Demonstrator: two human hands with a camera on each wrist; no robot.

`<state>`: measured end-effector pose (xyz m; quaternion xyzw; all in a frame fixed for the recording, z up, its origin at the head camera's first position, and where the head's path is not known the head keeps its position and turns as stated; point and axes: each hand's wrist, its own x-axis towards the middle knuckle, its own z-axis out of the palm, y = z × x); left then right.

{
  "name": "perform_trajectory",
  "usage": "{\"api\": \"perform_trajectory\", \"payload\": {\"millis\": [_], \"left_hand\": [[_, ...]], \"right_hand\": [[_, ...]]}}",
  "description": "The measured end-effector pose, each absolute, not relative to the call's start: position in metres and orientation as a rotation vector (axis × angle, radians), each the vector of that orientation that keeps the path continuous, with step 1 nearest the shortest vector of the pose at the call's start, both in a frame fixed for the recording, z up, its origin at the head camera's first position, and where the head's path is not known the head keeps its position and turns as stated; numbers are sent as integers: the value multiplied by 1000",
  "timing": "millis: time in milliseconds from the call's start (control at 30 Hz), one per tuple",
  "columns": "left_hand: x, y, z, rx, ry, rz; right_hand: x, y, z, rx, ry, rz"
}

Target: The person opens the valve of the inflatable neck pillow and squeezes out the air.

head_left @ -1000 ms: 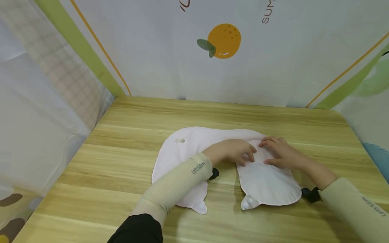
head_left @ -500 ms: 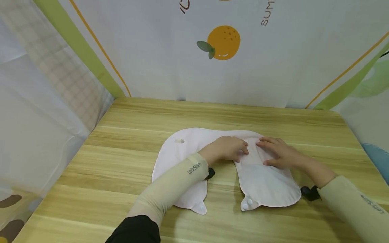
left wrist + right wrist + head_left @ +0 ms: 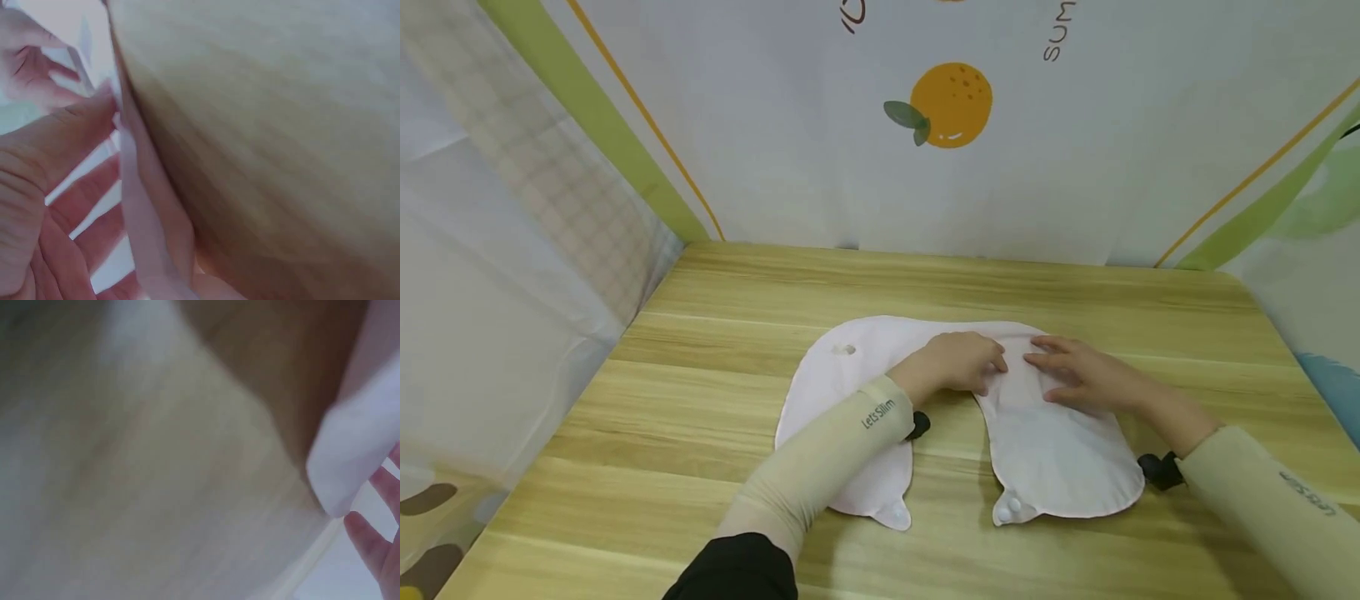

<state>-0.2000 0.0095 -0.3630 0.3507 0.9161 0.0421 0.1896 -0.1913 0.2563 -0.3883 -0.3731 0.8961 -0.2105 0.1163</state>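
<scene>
A flat, pale pink, U-shaped piece that looks like a neck pillow (image 3: 820,400) lies on the wooden table, its two ends toward me. Small tabs with round snaps sit at both ends, and a small oval mark shows at its upper left. My left hand (image 3: 958,362) rests on the inner edge of its right half, fingers loosely bent; in the left wrist view the thumb (image 3: 69,134) touches the fabric edge. My right hand (image 3: 1090,375) lies on the same half with fingers spread, touching the cloth. The fabric edge and fingers (image 3: 369,540) show in the right wrist view.
The wooden table (image 3: 662,417) spreads around the pink piece. White printed curtains (image 3: 775,125) hang behind and beside it. Beige sleeves (image 3: 835,450) cover both forearms, and a black wrist device (image 3: 1161,471) shows beside the right wrist.
My left hand has slid leftward and slightly away from me along the fabric. The right hand has shifted a little left, its fingers spread wider. The right end of the fabric has moved slightly toward me.
</scene>
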Motion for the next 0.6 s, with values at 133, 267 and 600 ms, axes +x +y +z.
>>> {"api": "perform_trajectory", "payload": {"millis": [133, 267, 600], "left_hand": [[-202, 6, -364, 905, 2607, 133], [-204, 3, -366, 892, 2618, 157], [-207, -6, -367, 827, 2625, 180]], "right_hand": [[-193, 257, -387, -1072, 2583, -612], [-195, 255, -384, -1089, 2551, -560], [-201, 252, -379, -959, 2449, -609]]}}
